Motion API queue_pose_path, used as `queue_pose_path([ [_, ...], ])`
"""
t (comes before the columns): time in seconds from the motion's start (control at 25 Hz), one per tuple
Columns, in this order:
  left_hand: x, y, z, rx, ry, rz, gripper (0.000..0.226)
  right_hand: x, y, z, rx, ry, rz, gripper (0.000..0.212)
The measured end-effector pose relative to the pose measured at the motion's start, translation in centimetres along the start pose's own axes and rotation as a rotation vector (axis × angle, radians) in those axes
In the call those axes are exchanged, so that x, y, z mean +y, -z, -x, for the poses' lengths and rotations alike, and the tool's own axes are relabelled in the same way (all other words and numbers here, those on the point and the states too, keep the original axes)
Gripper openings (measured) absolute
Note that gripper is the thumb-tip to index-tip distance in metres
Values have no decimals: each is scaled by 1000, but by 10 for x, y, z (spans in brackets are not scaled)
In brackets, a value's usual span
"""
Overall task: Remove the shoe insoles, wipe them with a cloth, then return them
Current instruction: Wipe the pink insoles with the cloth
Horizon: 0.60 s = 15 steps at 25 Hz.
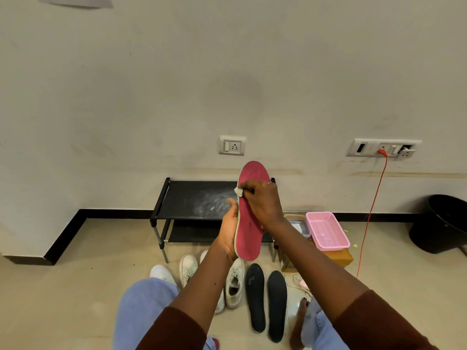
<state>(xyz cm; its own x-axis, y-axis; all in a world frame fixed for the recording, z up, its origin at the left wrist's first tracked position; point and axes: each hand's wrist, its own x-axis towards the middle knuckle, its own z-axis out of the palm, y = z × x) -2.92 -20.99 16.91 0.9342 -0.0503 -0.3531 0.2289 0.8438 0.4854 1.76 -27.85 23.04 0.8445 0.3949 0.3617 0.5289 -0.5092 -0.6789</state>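
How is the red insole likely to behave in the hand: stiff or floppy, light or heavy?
Probably fairly stiff: the red insole stands upright with little sag, though the left hand grips only its lower half. Likely light, since one hand carries it. It may flex slightly where the right hand presses the cloth.

Soft, even indoor light, fairly bright, and the shadows are all soft-edged. The wall [151,84] reads flat grey-cream with a faint darker smudge in the middle. There's dim shade under the shoe rack [192,198]. The floor [75,286] has a mild sheen. The black bin [442,223] at right loses detail in the dark. Wide-angle bend: the skirting [113,213] bows and the socket plate [382,147] tilts near the edge. The red insole [250,223] and pale cloth [238,192] are sharp at centre. The sleeves [174,329] at the bottom go soft.
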Motion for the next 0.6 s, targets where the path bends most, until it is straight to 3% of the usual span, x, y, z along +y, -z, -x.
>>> queue_pose_path([
  [0.32,7,7,-7,-55,-7,95,98,4,0,48,-199,-8,32,26],
  [0.6,3,8,-9,12,-21,48,73,2,-2,47,-154,-30,27,21],
])
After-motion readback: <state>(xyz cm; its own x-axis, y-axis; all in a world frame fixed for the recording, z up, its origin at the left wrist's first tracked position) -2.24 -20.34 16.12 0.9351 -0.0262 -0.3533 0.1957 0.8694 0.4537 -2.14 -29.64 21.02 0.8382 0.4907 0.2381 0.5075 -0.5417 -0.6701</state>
